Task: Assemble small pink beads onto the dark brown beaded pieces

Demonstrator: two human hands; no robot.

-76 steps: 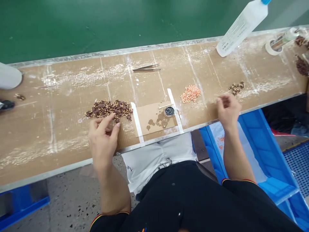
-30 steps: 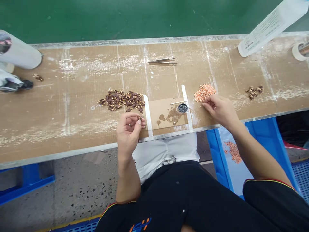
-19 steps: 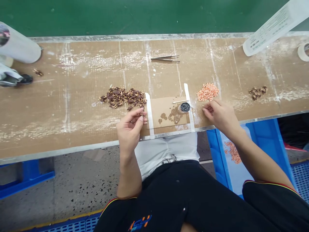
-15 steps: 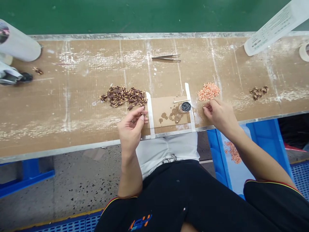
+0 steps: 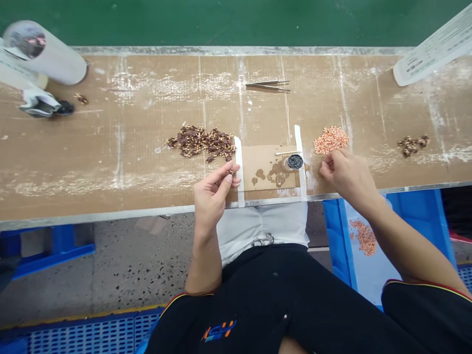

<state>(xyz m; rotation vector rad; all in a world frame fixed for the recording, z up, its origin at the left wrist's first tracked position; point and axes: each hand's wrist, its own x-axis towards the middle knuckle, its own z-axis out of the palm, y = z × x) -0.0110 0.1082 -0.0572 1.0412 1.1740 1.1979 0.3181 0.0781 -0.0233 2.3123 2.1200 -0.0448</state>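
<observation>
My left hand [image 5: 212,191] is curled over the bench's near edge, thumb and fingers pinching a small dark brown part just below the pile of brown parts [image 5: 202,141]. My right hand [image 5: 346,174] rests closed beside a heap of small orange-pink pieces [image 5: 331,139]; what its fingertips pinch is too small to see. Between the hands lies a taped cardboard patch [image 5: 263,157] with brown stains, a small round dark tin [image 5: 295,161] and a thin stick.
Tweezers [image 5: 268,86] lie at the back of the brown bench [image 5: 110,147]. A white bottle [image 5: 435,49] leans at far right, a white roll [image 5: 44,51] at far left. A smaller brown pile [image 5: 413,144] sits right. Blue bins [image 5: 424,216] stand under the bench.
My left hand left the brown pile holding a small part and lifted it toward the cardboard patch. My right hand came in from the right to the orange-pink heap and closed there.
</observation>
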